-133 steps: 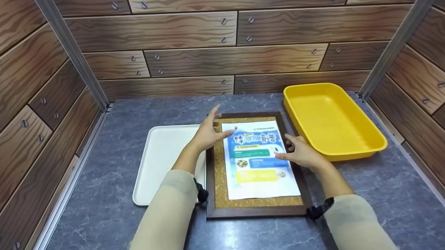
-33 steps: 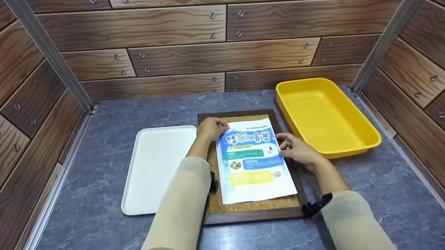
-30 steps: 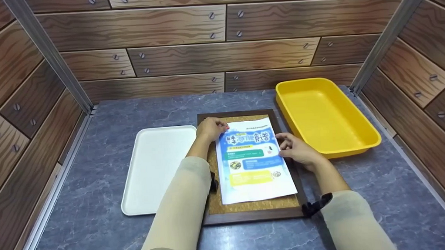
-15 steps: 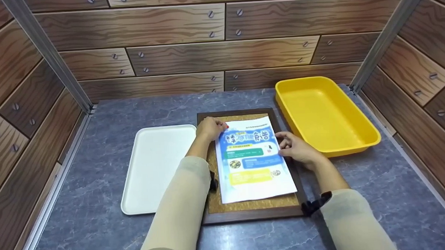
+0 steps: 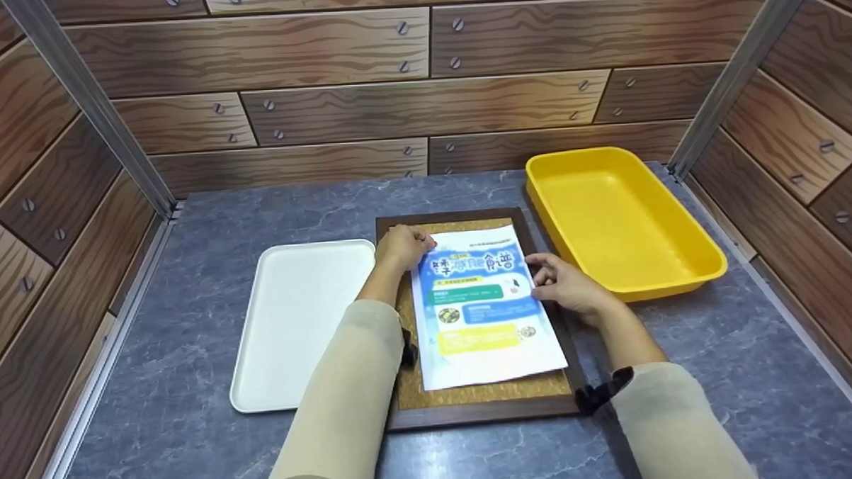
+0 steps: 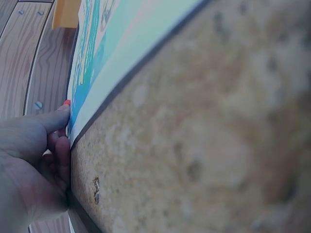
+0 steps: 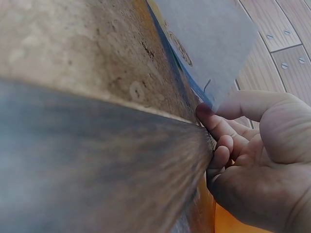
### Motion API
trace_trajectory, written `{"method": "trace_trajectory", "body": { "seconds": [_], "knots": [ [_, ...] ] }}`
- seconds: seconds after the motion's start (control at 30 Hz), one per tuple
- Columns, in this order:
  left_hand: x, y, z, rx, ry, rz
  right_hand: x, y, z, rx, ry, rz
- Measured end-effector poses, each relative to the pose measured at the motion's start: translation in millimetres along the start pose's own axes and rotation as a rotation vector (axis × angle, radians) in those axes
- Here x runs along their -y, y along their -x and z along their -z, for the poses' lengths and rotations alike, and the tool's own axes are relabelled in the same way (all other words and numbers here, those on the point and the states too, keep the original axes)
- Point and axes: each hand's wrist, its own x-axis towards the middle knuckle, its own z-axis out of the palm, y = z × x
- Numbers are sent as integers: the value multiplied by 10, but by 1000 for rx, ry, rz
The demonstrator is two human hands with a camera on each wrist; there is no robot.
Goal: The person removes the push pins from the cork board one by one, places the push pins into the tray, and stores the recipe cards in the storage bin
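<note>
A printed sheet of paper (image 5: 473, 369), blue, green and yellow, lies over a cork board (image 5: 407, 382) with a dark wooden frame (image 5: 482, 413). At its upper left corner my left hand (image 5: 398, 249) pinches a red push pin (image 5: 434, 244); in the left wrist view the pin's red head (image 6: 67, 102) shows just past the thumb tip. My right hand (image 5: 573, 289) pinches the sheet's right edge between thumb and forefinger. In the right wrist view that side of the sheet (image 7: 204, 43) stands raised off the cork, with the other fingers curled beside the frame.
A white tray (image 5: 294, 329) lies left of the board, partly behind my left forearm. To the right stands a deep yellow tray (image 5: 617, 226), close to the board's upper right corner. Wood-patterned walls (image 5: 336, 111) enclose the grey marbled table (image 5: 175, 362).
Earlier both hands hovered with spread fingers over the flat sheet. Since then the left has taken hold of the pin, the right the sheet's edge, now lifted. Over the last second almost nothing moved.
</note>
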Motion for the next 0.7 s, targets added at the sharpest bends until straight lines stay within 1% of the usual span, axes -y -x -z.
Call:
{"method": "trace_trajectory", "body": {
  "seconds": [0.07, 0.1, 0.23, 0.3, 0.33, 0.47, 0.7],
  "knots": [
    [-11, 3, -6, -4, -12, 3, -3, -1, 1, 2, 5, 2],
    [31, -51, -34, -5, -10, -6, -1, 1, 0, 3, 7, 2],
    [18, -46, -46, -2, -19, -4, 9, 12, 4, 6, 7, 1],
    [16, -50, -49, 11, -8, -5, 11, 21, 6, 2, 4, -1],
    [-29, 2, -26, 19, -7, 3, 9, 22, 7, 0, 1, -1],
    [-5, 2, -14, 38, 38, -5, -1, 23, 0, -4, -6, -8],
    [45, 16, 18, 44, 121, -32, 4, 14, -16, -4, -3, -9]
  ]
}}
